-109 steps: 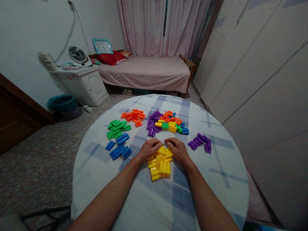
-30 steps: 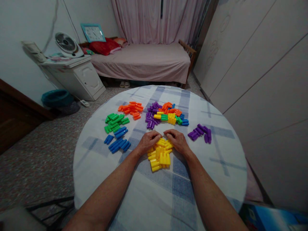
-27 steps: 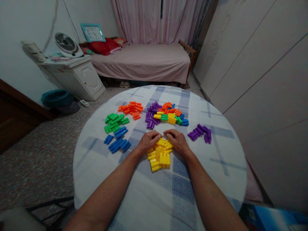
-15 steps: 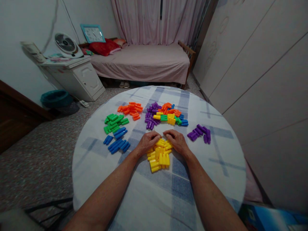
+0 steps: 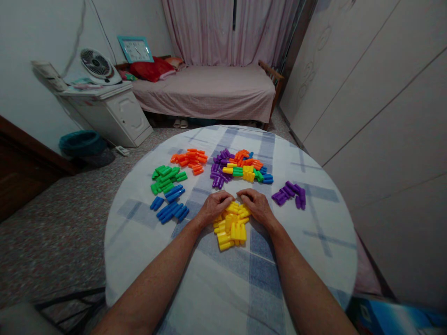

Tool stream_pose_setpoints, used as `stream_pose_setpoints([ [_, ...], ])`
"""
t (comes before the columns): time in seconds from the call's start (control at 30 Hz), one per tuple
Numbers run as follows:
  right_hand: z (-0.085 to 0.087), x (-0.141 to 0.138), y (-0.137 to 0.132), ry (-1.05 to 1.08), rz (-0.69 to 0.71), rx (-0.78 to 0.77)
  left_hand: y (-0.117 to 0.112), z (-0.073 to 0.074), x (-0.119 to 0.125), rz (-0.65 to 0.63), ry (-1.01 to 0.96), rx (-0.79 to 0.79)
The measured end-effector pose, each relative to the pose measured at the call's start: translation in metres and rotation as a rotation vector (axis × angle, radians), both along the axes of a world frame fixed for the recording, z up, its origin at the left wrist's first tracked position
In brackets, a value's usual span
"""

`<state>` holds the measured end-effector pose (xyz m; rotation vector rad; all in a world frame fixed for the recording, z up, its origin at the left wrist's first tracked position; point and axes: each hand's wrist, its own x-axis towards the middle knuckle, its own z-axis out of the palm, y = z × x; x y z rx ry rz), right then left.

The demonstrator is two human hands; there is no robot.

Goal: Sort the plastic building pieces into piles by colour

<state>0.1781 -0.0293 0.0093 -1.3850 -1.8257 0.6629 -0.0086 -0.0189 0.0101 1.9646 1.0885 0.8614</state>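
A heap of yellow plastic pegs lies near the middle of the table, between my two wrists. My left hand rests at the heap's far left edge, its fingers curled and closed, thumb against the yellow pieces. Across from it, my right hand lies at the far right edge of the heap, likewise curled. A small gap separates the fingertips of both hands. What the fingers enclose, if anything, is hidden. Just beyond the hands sits a joined cluster of multicoloured pegs, with a purple pile at its left.
On the left side of the round table are orange pegs, green pegs and blue pegs. More purple pegs lie to the right. A bed stands beyond; a wardrobe flanks the right side.
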Motion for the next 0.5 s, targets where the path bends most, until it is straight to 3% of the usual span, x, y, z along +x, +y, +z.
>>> stream_pose_setpoints([
  [0.17, -0.001, -0.002, 0.000, 0.015, -0.056, 0.032, -0.001, 0.001, 0.000, -0.001, -0.015, -0.004],
  [0.4, -0.009, 0.003, 0.009, 0.135, -0.310, 0.221, 0.000, 0.002, 0.000, -0.008, -0.015, 0.006],
  [0.5, -0.011, 0.005, 0.010, 0.101, -0.307, 0.202, 0.001, 0.001, 0.000, -0.009, -0.020, 0.007],
])
